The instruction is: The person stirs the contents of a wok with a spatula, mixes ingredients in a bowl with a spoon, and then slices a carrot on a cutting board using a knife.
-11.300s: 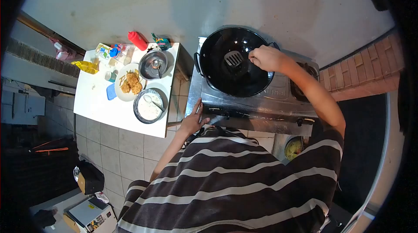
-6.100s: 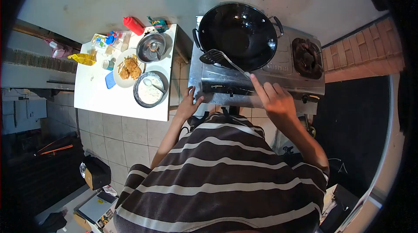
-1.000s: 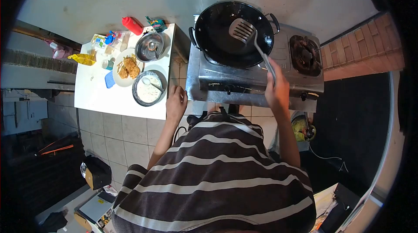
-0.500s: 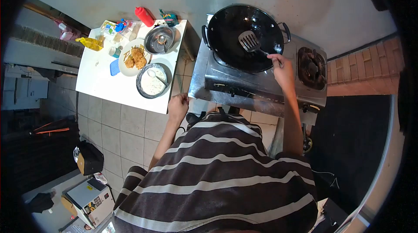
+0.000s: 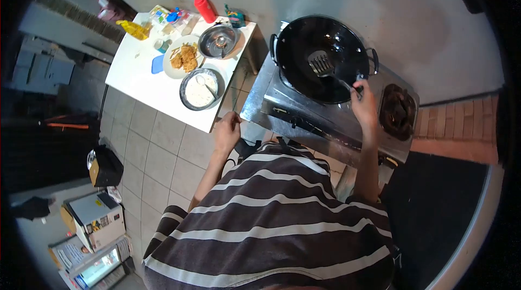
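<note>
My right hand is closed around the handle of a slotted spatula. The spatula's dark, slotted head is inside a black wok, over its middle, and the handle crosses the wok's near right rim. The wok has two side handles and sits on the left side of a metal gas stove. At the stove's near left corner, by the table edge, my left hand hangs with curled fingers and nothing visible in it.
On the white table are a plate of fried food, a bowl of white flour-like powder with a spoon, a steel bowl and a red squeeze bottle. A second burner lies right of the wok.
The view has turned, shifting table and stove. More spatula handle shows between its head and my right hand, and the head lies slightly farther left in the wok. My left hand stays curled.
</note>
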`<state>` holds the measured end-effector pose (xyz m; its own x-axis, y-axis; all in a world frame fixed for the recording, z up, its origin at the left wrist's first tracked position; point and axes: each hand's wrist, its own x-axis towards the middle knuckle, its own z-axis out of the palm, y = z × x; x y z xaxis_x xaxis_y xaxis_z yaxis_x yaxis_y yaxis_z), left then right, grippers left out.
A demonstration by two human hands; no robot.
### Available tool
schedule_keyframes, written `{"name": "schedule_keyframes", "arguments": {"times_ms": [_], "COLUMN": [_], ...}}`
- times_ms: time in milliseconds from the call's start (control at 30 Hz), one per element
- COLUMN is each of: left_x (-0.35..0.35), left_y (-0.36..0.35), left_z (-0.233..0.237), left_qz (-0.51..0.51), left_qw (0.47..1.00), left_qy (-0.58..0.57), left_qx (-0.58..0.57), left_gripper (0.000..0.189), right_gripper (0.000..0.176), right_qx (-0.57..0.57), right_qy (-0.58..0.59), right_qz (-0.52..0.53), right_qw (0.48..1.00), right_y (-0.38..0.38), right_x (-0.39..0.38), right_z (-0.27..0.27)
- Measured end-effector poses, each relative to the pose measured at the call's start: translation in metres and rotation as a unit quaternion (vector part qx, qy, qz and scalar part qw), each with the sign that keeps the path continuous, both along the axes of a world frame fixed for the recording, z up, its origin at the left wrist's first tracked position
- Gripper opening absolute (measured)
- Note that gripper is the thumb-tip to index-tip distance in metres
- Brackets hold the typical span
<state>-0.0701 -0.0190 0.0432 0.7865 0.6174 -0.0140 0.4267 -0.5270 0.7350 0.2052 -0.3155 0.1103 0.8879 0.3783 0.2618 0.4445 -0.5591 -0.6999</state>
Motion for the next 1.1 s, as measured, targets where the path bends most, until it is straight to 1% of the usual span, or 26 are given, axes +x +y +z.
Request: {"name": "schedule_keyframes", "arguments": {"times_ms": [67, 100, 133, 200, 267, 300, 333, 367, 400, 433, 467, 500, 533, 600, 633, 667, 700, 733, 767, 867, 900, 933, 1000, 1033, 1067, 1100], "left_x": [0.004, 0.003, -0.001, -0.006, -0.009, -0.012, -0.011, -0.013, -0.013, -0.014, -0.016, -0.013, -0.008, 0.005, 0.007, 0.012, 0.016, 0.017, 0.016, 0.01, -0.01, -0.024, -0.043, -0.049, -0.054, -0.059], "left_y": [-0.015, -0.019, -0.02, -0.024, -0.034, -0.037, -0.041, -0.046, -0.049, -0.052, -0.055, -0.057, -0.06, -0.067, -0.067, -0.073, -0.08, -0.083, -0.08, -0.063, -0.046, -0.03, 0.003, 0.019, 0.032, 0.044], "left_z": [0.011, 0.005, -0.006, -0.027, -0.03, -0.033, -0.027, -0.019, -0.019, -0.019, -0.018, 0.001, 0.016, 0.034, 0.03, 0.031, 0.033, 0.038, 0.046, 0.074, 0.066, 0.063, 0.067, 0.078, 0.078, 0.076], "left_qz": [0.047, 0.059, 0.074, 0.041, 0.069, 0.078, 0.086, 0.103, 0.112, 0.123, 0.13, 0.132, 0.135, 0.145, 0.111, 0.109, 0.073, 0.037, 0.037, -0.026, 0.161, 0.159, 0.016, -0.019, -0.023, 0.006], "left_qw": [0.997, 0.996, 0.995, 0.998, 0.996, 0.994, 0.988, 0.97, 0.969, 0.929, 0.868, 0.814, 0.815, 0.704, 0.692, 0.694, 0.66, 0.623, 0.622, 0.706, 0.683, 0.682, 0.766, 0.793, 0.791, 0.826], "left_qy": [-0.056, -0.054, -0.051, -0.039, -0.045, -0.023, -0.003, 0.017, 0.019, -0.062, -0.141, -0.148, -0.144, -0.187, -0.191, -0.188, -0.211, -0.235, -0.234, -0.234, -0.143, -0.141, -0.15, -0.167, -0.17, -0.203], "left_qx": [-0.01, -0.035, -0.032, -0.027, -0.02, -0.072, -0.124, -0.222, -0.221, -0.343, -0.457, -0.545, -0.544, -0.669, -0.687, -0.686, -0.717, -0.746, -0.746, -0.667, -0.698, -0.7, -0.625, -0.586, -0.587, -0.527], "left_gripper": [0.007, 0.019, 0.019, 0.021, 0.026, 0.028, 0.029, 0.026, 0.026, 0.025, 0.025, 0.038, 0.038, 0.054, 0.063, 0.063, 0.063, 0.064, 0.064, 0.063, 0.058, 0.058, 0.049, 0.04, 0.04, 0.035], "right_gripper": [0.02, 0.02, 0.022, 0.024, 0.025, 0.025, 0.025, 0.025, 0.025, 0.024, 0.023, 0.022, 0.021, 0.031, 0.041, 0.051, 0.059, 0.059, 0.059, 0.057, 0.056, 0.056, 0.055, 0.054, 0.054, 0.055], "right_qx": [-0.124, -0.123, -0.146, -0.17, -0.168, -0.17, -0.168, -0.157, -0.155, -0.098, -0.042, -0.009, -0.018, 0.011, 0.007, 0.017, 0.046, 0.03, 0.024, -0.001, -0.017, -0.02, -0.032, -0.042, -0.045, -0.009], "right_qy": [0.062, 0.064, 0.071, 0.076, 0.175, 0.177, 0.01, -0.156, -0.154, -0.103, -0.05, -0.014, -0.056, 0.037, 0.046, 0.035, 0.03, 0.009, -0.031, -0.117, -0.161, -0.16, -0.077, 0.02, 0.016, 0.151], "right_qz": [-0.063, -0.047, -0.059, -0.059, -0.083, -0.071, -0.058, -0.043, -0.034, -0.004, 0.024, 0.058, 0.125, 0.271, 0.343, 0.398, 0.452, 0.493, 0.5, 0.488, 0.468, 0.466, 0.411, 0.371, 0.37, 0.369], "right_qw": [0.988, 0.989, 0.985, 0.981, 0.967, 0.967, 0.984, 0.974, 0.975, 0.99, 0.998, 0.998, 0.99, 0.962, 0.938, 0.917, 0.891, 0.869, 0.865, 0.865, 0.869, 0.87, 0.908, 0.928, 0.928, 0.917], "right_y": [-0.004, -0.005, -0.007, -0.01, -0.012, -0.016, -0.019, -0.021, -0.018, -0.013, -0.007, 0.0, 0.013, 0.042, 0.06, 0.078, 0.095, 0.113, 0.126, 0.153, 0.162, 0.168, 0.181, 0.187, 0.191, 0.195], "right_x": [-0.01, -0.014, -0.016, -0.016, -0.017, -0.021, -0.024, -0.027, -0.032, -0.041, -0.051, -0.062, -0.072, -0.094, -0.106, -0.122, -0.136, -0.146, -0.157, -0.164, -0.163, -0.162, -0.155, -0.156, -0.155, -0.154], "right_z": [0.02, 0.023, 0.025, 0.033, 0.042, 0.043, 0.043, 0.044, 0.053, 0.068, 0.075, 0.073, 0.077, 0.065, 0.052, 0.038, 0.027, 0.026, 0.013, -0.014, -0.019, -0.029, -0.043, -0.039, -0.046, -0.061]}}
